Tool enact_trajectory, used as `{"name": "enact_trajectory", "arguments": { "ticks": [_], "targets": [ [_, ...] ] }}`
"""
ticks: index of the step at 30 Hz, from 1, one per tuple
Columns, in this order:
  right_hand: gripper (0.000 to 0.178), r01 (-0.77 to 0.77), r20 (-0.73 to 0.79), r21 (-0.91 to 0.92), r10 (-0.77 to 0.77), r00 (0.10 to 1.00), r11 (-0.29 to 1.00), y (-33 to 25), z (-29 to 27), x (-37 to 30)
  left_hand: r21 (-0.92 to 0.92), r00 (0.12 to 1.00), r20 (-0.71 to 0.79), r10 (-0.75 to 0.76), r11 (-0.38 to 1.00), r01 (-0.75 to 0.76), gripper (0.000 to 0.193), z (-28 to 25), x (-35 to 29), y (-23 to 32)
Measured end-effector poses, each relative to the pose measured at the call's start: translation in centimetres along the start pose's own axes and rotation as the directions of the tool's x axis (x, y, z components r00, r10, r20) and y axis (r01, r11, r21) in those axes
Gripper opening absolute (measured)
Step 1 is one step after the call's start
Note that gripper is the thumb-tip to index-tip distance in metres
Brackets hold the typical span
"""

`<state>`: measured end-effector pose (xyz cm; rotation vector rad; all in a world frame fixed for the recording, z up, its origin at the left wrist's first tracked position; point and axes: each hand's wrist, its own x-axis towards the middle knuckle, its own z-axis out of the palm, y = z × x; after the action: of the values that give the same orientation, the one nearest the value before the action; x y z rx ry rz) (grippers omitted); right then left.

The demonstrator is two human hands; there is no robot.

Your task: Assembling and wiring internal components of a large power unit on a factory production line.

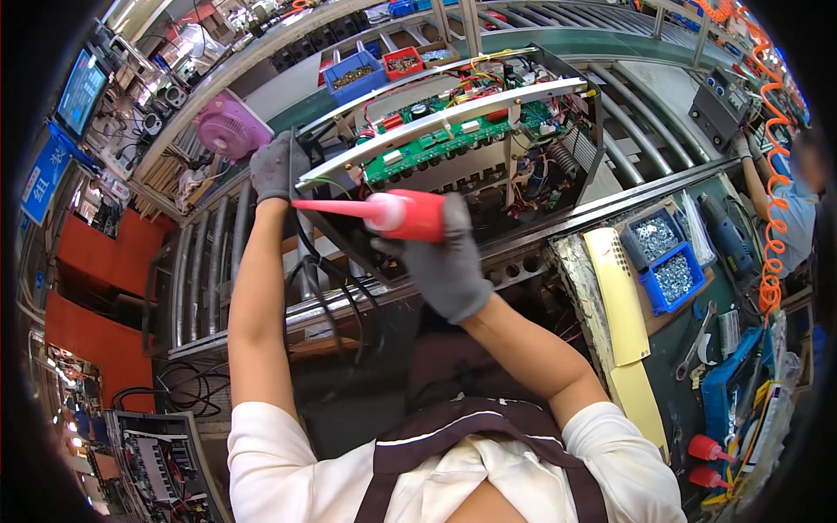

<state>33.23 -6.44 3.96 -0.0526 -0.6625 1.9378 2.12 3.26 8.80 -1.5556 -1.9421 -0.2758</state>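
My right hand, in a grey glove, is closed around a red squeeze bottle. The bottle lies tilted onto its side, its long thin red nozzle pointing left; it is slightly blurred. Behind it stands an open metal chassis with a green circuit board, wires and a pale metal rail across the top. At the chassis's left end, my gloved left hand is closed on the end panel, its fingertips partly hidden. The nozzle tip reaches close to this left end.
The chassis rests on a roller conveyor, with black cables hanging in front. Blue bins of small hardware and a wrench lie on the right bench. A coiled orange hose hangs near another person. A pink fan stands left.
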Motion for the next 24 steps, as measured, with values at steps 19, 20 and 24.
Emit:
{"name": "enact_trajectory", "arguments": {
  "ticks": [19,20,24],
  "targets": [
    [0.065,0.508,-0.396,-0.148,-0.522,0.755,0.848,-21.9,-18.9,4.5,-0.743,0.953,-0.298,-0.048,0.639,-0.2,0.013,-9.9,-7.7,7.0],
    [0.064,0.493,-0.415,-0.153,-0.509,0.754,0.856,-21.7,-18.9,4.4,-0.733,0.955,-0.29,-0.062,0.655,-0.18,0.013,-9.8,-7.9,7.0],
    [0.063,0.431,-0.476,-0.231,-0.488,0.732,0.872,-19.7,-17.0,5.3,-0.701,0.923,-0.384,-0.031,0.66,-0.269,0.014,-9.3,-8.6,5.4]
  ]
}}
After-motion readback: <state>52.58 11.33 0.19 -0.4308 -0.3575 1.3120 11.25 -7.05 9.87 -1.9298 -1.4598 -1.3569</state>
